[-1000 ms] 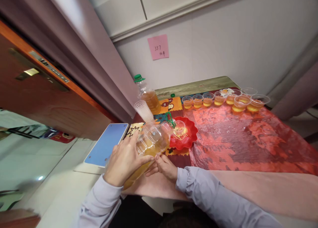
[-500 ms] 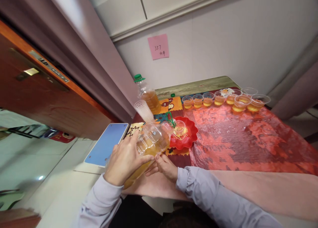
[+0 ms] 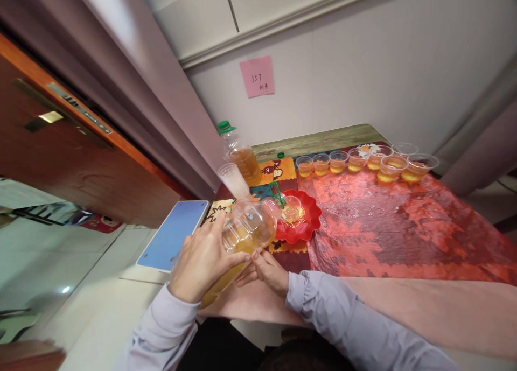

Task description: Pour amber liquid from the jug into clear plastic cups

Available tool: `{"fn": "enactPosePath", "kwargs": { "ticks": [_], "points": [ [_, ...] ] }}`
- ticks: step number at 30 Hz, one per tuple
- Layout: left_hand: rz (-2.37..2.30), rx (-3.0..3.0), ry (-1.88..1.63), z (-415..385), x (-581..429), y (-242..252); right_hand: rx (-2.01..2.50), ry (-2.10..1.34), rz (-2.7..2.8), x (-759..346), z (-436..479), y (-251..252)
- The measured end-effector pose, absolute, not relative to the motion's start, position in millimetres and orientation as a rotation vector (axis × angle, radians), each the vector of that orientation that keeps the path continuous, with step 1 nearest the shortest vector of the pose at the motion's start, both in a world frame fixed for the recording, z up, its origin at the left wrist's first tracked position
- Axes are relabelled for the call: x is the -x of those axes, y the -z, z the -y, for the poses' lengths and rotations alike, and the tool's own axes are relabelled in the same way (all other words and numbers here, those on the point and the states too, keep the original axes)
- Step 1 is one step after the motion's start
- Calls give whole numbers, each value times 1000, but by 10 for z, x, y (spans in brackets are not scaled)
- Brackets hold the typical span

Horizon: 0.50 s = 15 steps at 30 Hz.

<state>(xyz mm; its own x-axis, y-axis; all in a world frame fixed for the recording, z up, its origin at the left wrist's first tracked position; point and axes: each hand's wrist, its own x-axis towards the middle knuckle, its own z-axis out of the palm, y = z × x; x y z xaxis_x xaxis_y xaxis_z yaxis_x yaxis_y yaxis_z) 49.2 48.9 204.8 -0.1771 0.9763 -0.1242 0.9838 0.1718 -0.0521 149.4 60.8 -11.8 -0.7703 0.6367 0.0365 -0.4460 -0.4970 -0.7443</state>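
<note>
Both my hands hold a large clear plastic bottle (image 3: 246, 228) of amber liquid, tilted with its neck toward the right. My left hand (image 3: 204, 258) wraps over its upper left side. From below and the right, my right hand (image 3: 269, 271) grips it, its fingers partly hidden behind the plastic. The bottle's mouth, with a green handle ring (image 3: 277, 194) around the neck, is over a clear plastic cup (image 3: 291, 209). That cup stands in a red scalloped tray (image 3: 310, 220) and has some liquid in it.
Behind the held bottle lean stacked clear cups (image 3: 233, 180), beside a second bottle (image 3: 244, 163) with a green cap. A loose green cap (image 3: 281, 155) lies near the back edge. Several cups of amber liquid (image 3: 337, 162) line the table's far side. A blue board (image 3: 173, 235) is at left.
</note>
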Motion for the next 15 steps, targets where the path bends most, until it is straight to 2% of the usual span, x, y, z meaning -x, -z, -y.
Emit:
{"fn": "enactPosePath", "kwargs": {
  "ticks": [15],
  "points": [
    [-2352, -1978, 230, -485, -480, -2041, 306, -2242, 1035, -1504, -611, 107]
  ]
}}
